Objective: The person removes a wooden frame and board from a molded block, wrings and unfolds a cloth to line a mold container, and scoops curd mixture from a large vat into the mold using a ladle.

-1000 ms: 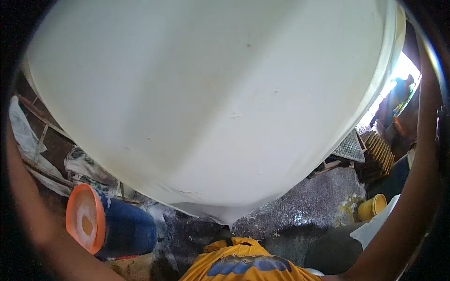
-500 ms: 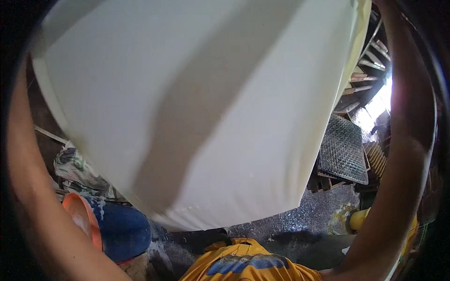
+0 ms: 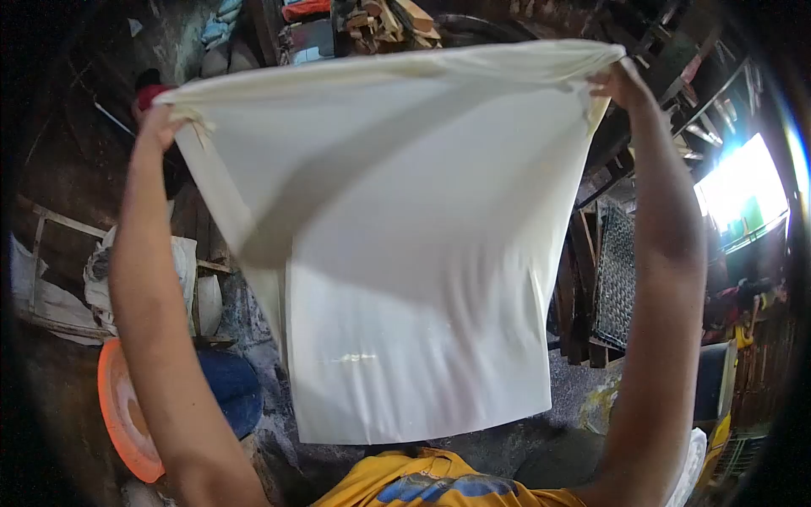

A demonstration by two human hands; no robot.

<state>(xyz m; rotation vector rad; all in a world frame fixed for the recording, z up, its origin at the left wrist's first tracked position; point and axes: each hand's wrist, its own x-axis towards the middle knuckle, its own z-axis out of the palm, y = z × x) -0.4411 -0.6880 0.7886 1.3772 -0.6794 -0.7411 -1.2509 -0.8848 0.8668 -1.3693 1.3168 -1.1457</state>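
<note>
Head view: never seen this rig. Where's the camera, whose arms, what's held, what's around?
No machine here. The camera sits on a person's head, looking forward and down; all the pictures come from it. The bare arms and the yellow shirt at the bottom are the wearer's.

The left hand and right hand grip the upper corners of a wide white sheet, which hangs between them; I can't tell its material. It isn't laid on any surface.

Low on the left are an orange basin and a blue barrel; on the right, a dark textured panel.
</note>
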